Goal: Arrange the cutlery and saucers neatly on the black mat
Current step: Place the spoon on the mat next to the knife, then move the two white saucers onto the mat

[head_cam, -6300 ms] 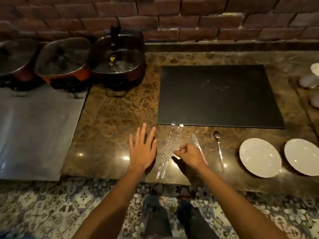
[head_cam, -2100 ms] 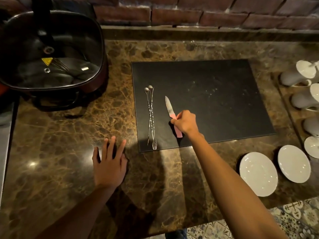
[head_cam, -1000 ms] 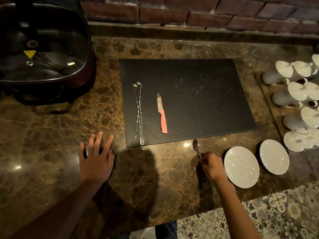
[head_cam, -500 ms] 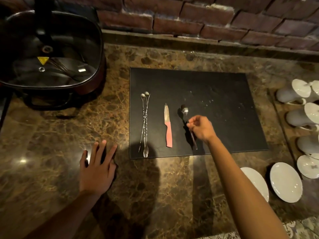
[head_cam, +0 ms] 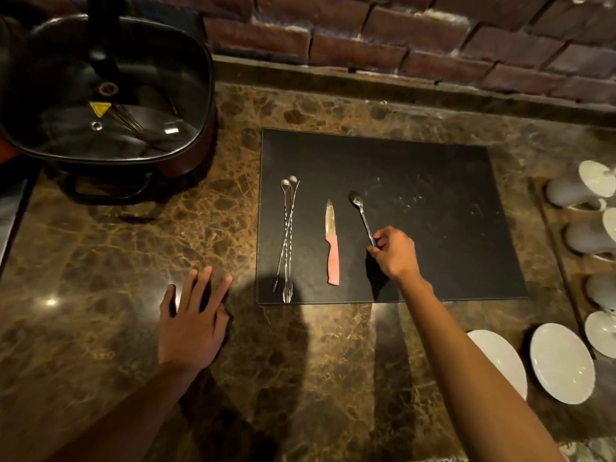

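Spoon (head_cam: 361, 215) on mat (head_cam: 433, 181), just right of knife (head_cam: 332, 243), handle pinched by right hand (head_cam: 395, 253), bowl toward 11 o'clock from grip, axis slightly skewed; left hand (head_cam: 190, 323) spread flat, farther off.

A single head-worn camera is looking forward and steeply down onto the marble counter (head_cam: 110, 248), standing close at its front edge. It is facing the brick wall (head_cam: 416, 38) running along the top of the frame, with the black mat (head_cam: 433, 181) sitting right of centre. Both forearms are entering from the bottom edge, and wide-angle bending is showing at the sides.
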### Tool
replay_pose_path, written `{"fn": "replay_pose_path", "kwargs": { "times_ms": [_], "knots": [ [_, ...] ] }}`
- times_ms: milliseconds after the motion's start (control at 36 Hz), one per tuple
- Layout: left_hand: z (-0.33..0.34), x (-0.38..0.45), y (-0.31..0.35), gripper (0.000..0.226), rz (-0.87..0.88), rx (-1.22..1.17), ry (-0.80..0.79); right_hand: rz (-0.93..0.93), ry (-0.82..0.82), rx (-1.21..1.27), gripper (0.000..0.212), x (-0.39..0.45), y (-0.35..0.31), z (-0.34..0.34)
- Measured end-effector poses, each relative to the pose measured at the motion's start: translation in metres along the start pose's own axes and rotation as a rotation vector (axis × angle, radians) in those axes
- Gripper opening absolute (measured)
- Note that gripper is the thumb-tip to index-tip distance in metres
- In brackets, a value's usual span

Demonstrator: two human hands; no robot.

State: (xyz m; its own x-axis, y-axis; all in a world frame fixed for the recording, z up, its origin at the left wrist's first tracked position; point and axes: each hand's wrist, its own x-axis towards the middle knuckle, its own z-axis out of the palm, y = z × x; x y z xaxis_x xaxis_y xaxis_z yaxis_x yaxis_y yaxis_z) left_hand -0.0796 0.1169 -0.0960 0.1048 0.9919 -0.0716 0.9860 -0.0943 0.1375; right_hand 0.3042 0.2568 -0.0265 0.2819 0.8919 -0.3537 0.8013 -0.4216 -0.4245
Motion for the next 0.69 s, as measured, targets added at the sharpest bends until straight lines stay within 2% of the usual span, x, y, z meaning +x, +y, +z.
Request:
{"fn": "replay_pose_path", "kwargs": {
  "times_ms": [250,361,556,611,694],
  "knots": [
    [-0.008,-0.001,0.005,0.057,-0.015,-0.036,0.008,0.018,0.053,-0.080,0.024,-0.025,0.009,0.000],
    [-0.004,-0.001,0.005,0.056,-0.029,-0.045,0.030,0.027,0.073,-0.026,0.028,-0.046,0.031,-0.005],
    [-0.006,-0.005,0.009,0.054,-0.011,-0.065,0.085,0.146,0.171,0.114,0.016,-0.124,0.111,-0.038],
    [-0.010,-0.001,0.013,0.055,-0.082,-0.157,0.065,0.131,0.192,0.117,0.009,-0.143,0.131,-0.051],
    [-0.026,0.004,0.035,0.058,-0.078,-0.271,0.022,0.172,0.225,0.079,0.012,-0.179,0.164,-0.072]
  ]
}}
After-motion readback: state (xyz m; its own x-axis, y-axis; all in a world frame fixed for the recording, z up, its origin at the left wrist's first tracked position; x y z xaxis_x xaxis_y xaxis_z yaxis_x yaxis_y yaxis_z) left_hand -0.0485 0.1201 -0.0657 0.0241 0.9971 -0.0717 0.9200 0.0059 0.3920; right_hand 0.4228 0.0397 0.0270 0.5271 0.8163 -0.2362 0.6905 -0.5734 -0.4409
